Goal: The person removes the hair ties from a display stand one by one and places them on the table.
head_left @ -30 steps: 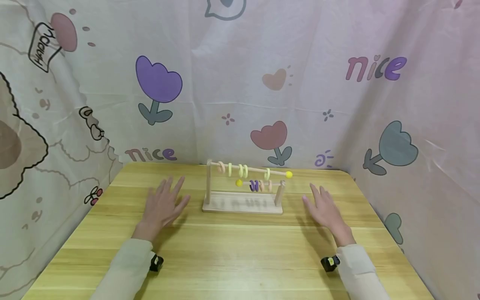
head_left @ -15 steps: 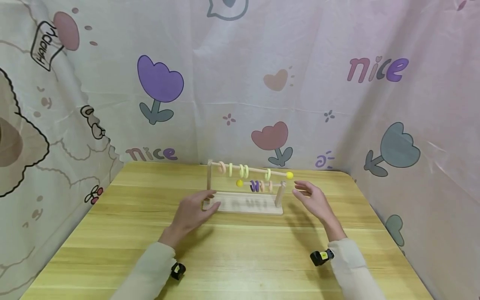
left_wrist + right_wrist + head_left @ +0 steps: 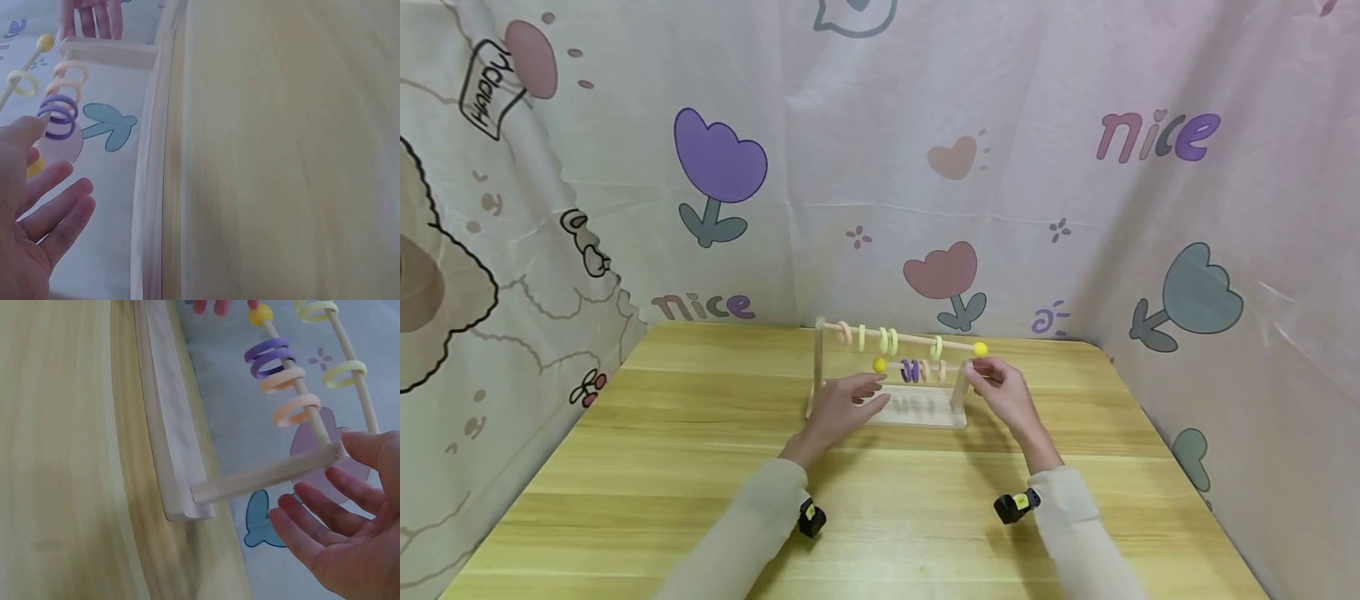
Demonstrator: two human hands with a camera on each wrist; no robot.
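A wooden ring stand (image 3: 917, 408) has a tall left post, a short right post (image 3: 959, 390) and two rods pointing opposite ways. On the lower rod hang two purple rings (image 3: 910, 371) and two peach rings (image 3: 297, 409). The upper rod bears a peach ring (image 3: 845, 333) and several pale yellow-green rings (image 3: 887, 341). Each rod ends in a yellow ball (image 3: 981, 350). My left hand (image 3: 842, 408), fingers loosely spread, is before the stand; its thumb overlaps the purple rings in the left wrist view. My right hand (image 3: 1006, 396) holds the short post's top between thumb and forefinger.
The stand is near the back of a light wooden table (image 3: 895, 517). Behind it hangs a printed curtain (image 3: 865, 150), which also covers both sides. A small black camera (image 3: 811, 518) is on the left wrist, another camera (image 3: 1017, 505) on the right.
My left hand has moved rightward from beside the stand to in front of it. My right hand has moved left to the short post. Stand and rings have stayed put.
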